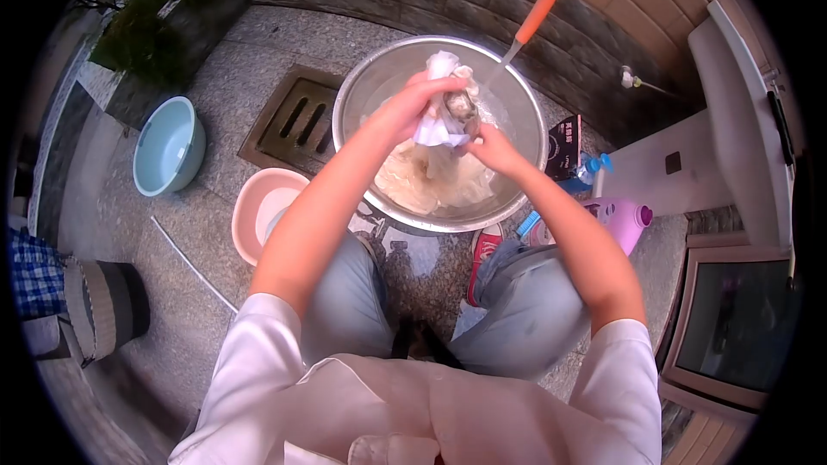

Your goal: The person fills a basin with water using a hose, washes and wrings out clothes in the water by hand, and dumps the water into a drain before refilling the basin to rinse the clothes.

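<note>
A large metal basin [531, 198] stands on the ground before me, holding water and pale wet fabric [413, 185]. Above the water, a bunched white cloth [441, 129] with a dirty grey-brown patch is between my hands. My left hand [420, 102] is wrapped round its upper left part. Lower down on the right, my right hand [493, 148] pinches the cloth's edge. From the orange hose [544, 2], water runs into the basin at its upper right.
A pink basin [245, 220] and a blue basin [177, 155] stand left, near a drain grate [297, 116]. At right are a black box [564, 148], a blue-capped bottle [589, 169], a pink-purple bottle [622, 217] and a white sink [732, 112].
</note>
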`<state>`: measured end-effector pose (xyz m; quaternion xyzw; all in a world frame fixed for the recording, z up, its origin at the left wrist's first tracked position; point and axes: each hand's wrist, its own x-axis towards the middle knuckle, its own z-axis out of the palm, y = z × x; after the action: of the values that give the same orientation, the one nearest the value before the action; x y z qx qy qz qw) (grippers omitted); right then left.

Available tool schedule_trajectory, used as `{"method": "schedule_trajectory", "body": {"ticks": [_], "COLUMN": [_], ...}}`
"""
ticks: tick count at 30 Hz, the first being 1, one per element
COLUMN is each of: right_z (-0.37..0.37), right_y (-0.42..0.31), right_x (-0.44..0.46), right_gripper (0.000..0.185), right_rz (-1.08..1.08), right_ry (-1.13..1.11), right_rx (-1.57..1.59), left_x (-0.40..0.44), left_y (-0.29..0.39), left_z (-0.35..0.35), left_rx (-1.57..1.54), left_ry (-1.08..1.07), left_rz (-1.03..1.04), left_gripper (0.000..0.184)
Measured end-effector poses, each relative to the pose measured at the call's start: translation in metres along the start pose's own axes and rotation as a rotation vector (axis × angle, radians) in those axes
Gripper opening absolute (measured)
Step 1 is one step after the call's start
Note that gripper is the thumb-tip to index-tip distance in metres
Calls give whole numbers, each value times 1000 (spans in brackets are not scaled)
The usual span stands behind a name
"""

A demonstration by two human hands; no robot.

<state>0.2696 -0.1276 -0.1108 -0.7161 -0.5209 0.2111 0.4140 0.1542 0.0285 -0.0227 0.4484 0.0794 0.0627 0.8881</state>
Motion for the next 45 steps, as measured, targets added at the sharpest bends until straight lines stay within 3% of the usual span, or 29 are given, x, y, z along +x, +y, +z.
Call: {"method": "schedule_trajectory", "body": {"ticks": [2, 3, 4, 6, 8, 10, 12, 14, 17, 21, 23, 25, 26, 27, 28, 29, 30, 31, 35, 37, 41, 44, 45], "right_z": [-8, -12, -19, -35, -48, -62, -71, -76, -81, -88, -91, -96, -99, -102, -104, -106, -105, -105, -111, -115, -124, -129, -130], "right_y": [5, 8, 9, 5, -23, -52, -70, -68, -64, -61, -60, -54, -50, -49, -46, -44, -44, -44, -39, -39, -44, -49, -45], "right_x": [13, 15, 17, 21, 23, 23, 20, 19, 17, 21, 21, 21, 18, 17, 15, 12, 11, 10, 3, 3, 5, 5, 3], "right_gripper": [26, 18, 18, 19, 20, 21, 22, 23, 27, 32, 32, 35, 35, 32, 30, 22, 22, 20, 18, 20, 26, 28, 34], "right_rz": [196, 208, 206, 280, 298, 320, 276, 250, 248, 129, 155, 176, 301, 333, 364, 394, 396, 397, 337, 301, 136, 185, 222], "right_ry": [-15, 103, 102, 321, 319, 324, 197, 212, 302, 379, 436, 535, 527, 555, 583, 572, 571, 560, 604, 671, 712, 761, 735], "right_rx": [51, 43, 47, 229, 280, 329, 377, 365, 281, -64, -143, -224, 53, 155, 260, 488, 488, 485, 406, 331, 29, -173, -201], "left_x": [-3, -3, -1, 5, 12, 13, 19, 23, 12, -2, 3, 1, -1, 1, 3, 4, 6, 6, 7, 11, 16, 24, 20], "left_y": [9, 15, 20, 17, 5, -3, -7, -5, 11, 17, 19, 30, 36, 39, 38, 36, 35, 35, 27, 27, 23, 20, 24], "left_z": [-3, -9, -18, -44, -65, -70, -78, -91, -74, -53, -59, -48, -44, -50, -54, -58, -60, -63, -69, -72, -70, -81, -72], "left_rx": [65, 367, 668, 763, 947, 994, 722, 692, 1280, 1572, 1637, 1634, 1627, 1512, 1513, 994, 479, 342, 627, 1226, 1280, 1151, 682], "left_ry": [19, 108, 197, 296, 496, 553, 579, 580, 567, 674, 717, 774, 833, 744, 746, 611, 460, 406, 462, 556, 599, 563, 473], "left_rz": [4, 69, 133, 78, 157, 144, 48, -28, -46, -141, -68, 46, 165, 267, 262, 238, 209, 114, 160, 418, 422, 319, 113], "left_gripper": [26, 25, 24, 24, 24, 27, 30, 36, 48, 47, 51, 51, 50, 42, 42, 37, 33, 27, 26, 26, 32, 25, 23]}}
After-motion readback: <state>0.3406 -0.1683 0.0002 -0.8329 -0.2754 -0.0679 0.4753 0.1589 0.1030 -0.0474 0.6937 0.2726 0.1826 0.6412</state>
